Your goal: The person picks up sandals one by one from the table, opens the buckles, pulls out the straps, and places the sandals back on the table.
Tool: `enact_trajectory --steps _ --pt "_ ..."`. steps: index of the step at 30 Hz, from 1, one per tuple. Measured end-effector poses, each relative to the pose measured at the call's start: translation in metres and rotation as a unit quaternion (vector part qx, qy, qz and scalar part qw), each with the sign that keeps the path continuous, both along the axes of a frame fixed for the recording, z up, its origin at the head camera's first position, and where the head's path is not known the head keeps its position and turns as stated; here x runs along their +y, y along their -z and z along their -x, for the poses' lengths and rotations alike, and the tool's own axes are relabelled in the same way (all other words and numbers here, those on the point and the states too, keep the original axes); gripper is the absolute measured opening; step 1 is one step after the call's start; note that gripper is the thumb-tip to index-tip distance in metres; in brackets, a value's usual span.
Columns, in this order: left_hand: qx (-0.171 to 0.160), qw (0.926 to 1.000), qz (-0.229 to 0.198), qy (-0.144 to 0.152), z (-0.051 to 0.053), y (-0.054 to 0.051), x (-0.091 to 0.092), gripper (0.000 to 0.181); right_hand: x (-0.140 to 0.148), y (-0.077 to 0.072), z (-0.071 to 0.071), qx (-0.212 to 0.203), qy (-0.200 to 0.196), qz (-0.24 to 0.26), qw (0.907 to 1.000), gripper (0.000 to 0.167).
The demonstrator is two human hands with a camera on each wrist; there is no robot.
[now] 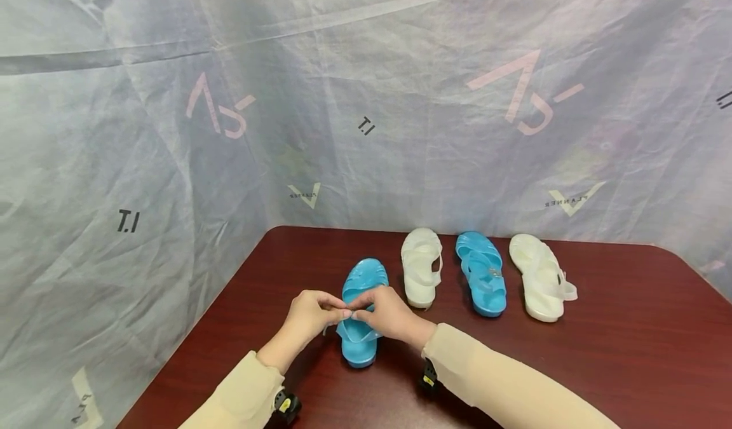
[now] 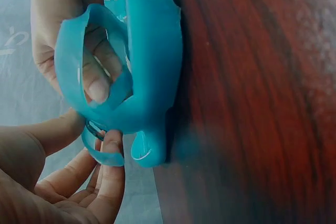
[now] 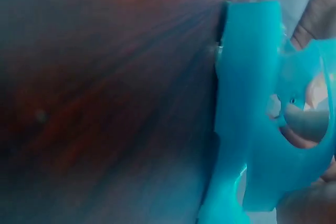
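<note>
A blue jelly sandal lies on the table in front of me, toe pointing away. On its left side my left hand pinches the strap near the buckle; in the left wrist view, thumb and fingers hold a curved blue strap end by a small metal buckle. My right hand reaches over the sandal from the right, thumb and forefinger pinching the strap close to the left fingertips. The strap loop stands up from the sole in the right wrist view and partly hides the fingers.
Right of the worked sandal stand a white sandal, another blue sandal and a second white sandal in a row. They rest on a dark red wooden table. A grey printed cloth hangs behind and at the left.
</note>
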State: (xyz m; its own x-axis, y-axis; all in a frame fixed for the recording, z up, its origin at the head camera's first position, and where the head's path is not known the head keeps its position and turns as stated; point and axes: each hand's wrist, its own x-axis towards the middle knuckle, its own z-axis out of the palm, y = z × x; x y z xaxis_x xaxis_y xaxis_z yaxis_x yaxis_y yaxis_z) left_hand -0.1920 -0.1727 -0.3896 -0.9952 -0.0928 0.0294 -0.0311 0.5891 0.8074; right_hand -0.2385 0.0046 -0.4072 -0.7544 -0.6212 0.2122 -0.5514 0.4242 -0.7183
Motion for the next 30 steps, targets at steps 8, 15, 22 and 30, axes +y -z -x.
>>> enact_trajectory --steps 8,15,22,30 --pt "-0.019 0.9995 -0.014 0.019 0.004 0.0 0.0 0.011 0.0 -0.008 -0.002 0.064 0.028 -0.027 0.9972 0.013" --pt "-0.034 0.9985 -0.041 0.014 0.005 0.004 -0.001 0.014 0.005 -0.012 0.005 -0.04 -0.009 -0.014 0.9991 0.013" --pt "-0.024 0.9985 -0.05 0.001 0.002 0.007 -0.002 0.017 0.007 -0.012 0.007 -0.097 -0.004 0.008 0.9953 0.013" --pt "-0.027 0.9983 -0.052 0.005 0.002 0.007 -0.003 0.019 0.007 -0.011 0.008 -0.097 0.006 -0.001 0.9953 0.013"
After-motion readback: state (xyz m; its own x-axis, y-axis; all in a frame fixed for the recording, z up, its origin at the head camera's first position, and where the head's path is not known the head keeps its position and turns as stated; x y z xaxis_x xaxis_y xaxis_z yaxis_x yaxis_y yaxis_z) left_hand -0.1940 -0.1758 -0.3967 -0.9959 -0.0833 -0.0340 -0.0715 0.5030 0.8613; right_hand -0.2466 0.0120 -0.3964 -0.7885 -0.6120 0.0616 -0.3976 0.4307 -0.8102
